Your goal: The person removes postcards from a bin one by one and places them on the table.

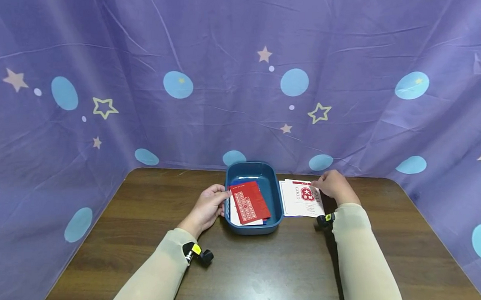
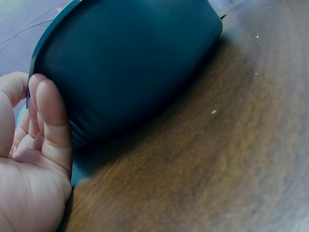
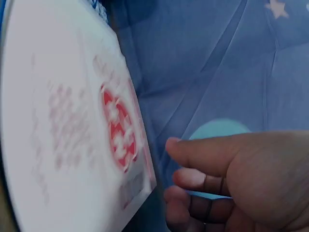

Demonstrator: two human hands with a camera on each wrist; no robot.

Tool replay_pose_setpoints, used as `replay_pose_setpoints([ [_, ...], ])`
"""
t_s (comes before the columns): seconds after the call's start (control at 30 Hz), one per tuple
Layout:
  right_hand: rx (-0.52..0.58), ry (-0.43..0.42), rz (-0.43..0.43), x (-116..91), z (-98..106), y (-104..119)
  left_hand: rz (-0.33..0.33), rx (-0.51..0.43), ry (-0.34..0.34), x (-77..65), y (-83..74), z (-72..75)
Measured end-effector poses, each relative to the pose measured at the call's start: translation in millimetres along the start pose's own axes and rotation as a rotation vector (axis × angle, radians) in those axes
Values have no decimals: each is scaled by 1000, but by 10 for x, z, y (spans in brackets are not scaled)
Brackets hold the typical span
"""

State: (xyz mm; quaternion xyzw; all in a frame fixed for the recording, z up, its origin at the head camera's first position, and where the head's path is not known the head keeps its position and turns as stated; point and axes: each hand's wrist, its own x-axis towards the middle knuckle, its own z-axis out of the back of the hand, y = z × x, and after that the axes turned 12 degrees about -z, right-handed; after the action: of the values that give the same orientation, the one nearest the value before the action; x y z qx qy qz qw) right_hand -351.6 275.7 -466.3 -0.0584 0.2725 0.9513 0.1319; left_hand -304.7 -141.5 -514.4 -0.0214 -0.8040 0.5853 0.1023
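A dark blue plastic bin [image 1: 254, 230] stands on the table, with a red printed card [image 1: 249, 204] lying over white and blue cards inside it. My left hand [image 1: 207, 208] grips the bin's left rim, thumb over the edge and fingers against the outer wall [image 2: 130, 63]. To the right of the bin lies a stack of white cards [image 1: 298, 206], the top one bearing a red emblem and lettering. My right hand [image 1: 332, 186] is at the stack's far right corner. In the right wrist view, its loosely bent fingers [image 3: 193, 154] are just apart from the card edge.
The brown wooden table [image 1: 247, 276] has rounded far corners. A purple curtain [image 1: 235, 41] with stars and blue ovals hangs right behind its far edge and along both sides. Each wrist carries a small black camera [image 1: 205, 258].
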Motion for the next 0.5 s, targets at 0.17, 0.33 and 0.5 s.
replay_pose_setpoints([
  [0.17, 36, -24, 115, -172, 77, 268, 4, -6, 3, -1, 2, -6],
  [0.33, 124, 41, 200, -393, 131, 611, 8, -10, -2, -8, -1, -2],
  [0.5, 167, 85, 287, -572, 71, 943, 11, -11, -2, -21, -15, 5],
])
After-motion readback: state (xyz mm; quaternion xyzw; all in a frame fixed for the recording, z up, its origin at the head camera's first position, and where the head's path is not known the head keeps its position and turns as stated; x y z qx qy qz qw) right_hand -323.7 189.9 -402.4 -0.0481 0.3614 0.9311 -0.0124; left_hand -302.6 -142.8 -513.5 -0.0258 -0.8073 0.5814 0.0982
